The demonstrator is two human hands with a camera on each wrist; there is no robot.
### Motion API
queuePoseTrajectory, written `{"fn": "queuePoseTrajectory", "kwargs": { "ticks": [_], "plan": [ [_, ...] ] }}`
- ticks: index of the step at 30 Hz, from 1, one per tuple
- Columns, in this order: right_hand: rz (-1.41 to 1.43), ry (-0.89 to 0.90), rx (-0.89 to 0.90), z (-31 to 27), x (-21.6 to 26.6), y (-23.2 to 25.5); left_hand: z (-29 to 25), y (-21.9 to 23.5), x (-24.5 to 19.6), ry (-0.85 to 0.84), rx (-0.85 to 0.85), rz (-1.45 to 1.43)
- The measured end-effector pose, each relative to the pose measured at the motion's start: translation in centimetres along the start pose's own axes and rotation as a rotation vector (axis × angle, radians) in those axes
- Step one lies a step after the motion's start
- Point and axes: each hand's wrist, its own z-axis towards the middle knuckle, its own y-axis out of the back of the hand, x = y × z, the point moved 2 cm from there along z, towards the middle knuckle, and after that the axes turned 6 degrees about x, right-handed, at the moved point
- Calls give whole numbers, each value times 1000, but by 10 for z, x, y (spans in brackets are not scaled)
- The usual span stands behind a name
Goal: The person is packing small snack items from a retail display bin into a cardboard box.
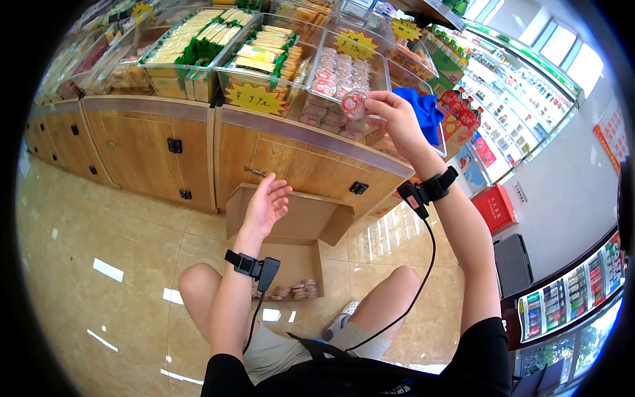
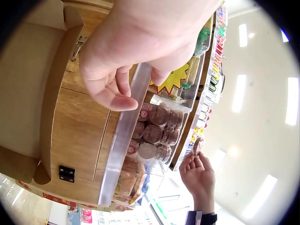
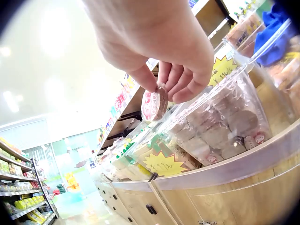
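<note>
My right hand (image 1: 399, 122) pinches a round, flat snack in clear wrapping (image 3: 154, 104), pinkish brown with a red and white label. It is held up above the front of a clear bin, where rows of matching round snacks (image 1: 338, 73) are stacked. My left hand (image 1: 266, 205) hangs in front of the wooden cabinet with relaxed fingers, holding nothing. Below it on the floor, between my legs, stands an open cardboard box (image 1: 278, 221). Several similar round snacks (image 1: 301, 290) lie along the box's near side.
Wooden cabinets (image 1: 291, 159) carry the bins, with a clear ledge along the front. Left of the round snacks are bins of long packaged snacks (image 1: 264, 56). A yellow price sign (image 1: 256, 98) hangs in front. Blue cloth (image 1: 421, 112) lies to the right, near red cartons (image 1: 458, 112).
</note>
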Motion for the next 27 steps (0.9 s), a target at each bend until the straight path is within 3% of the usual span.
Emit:
{"fn": "queuePoseTrajectory", "kwargs": {
  "ticks": [14, 27],
  "plan": [
    [-86, -3, -106, 78, 18, 4, 1, 4, -3, 0, -4, -21],
    [-250, -69, -135, 116, 17, 1, 1, 5, -5, -9, 1, -28]
  ]
}}
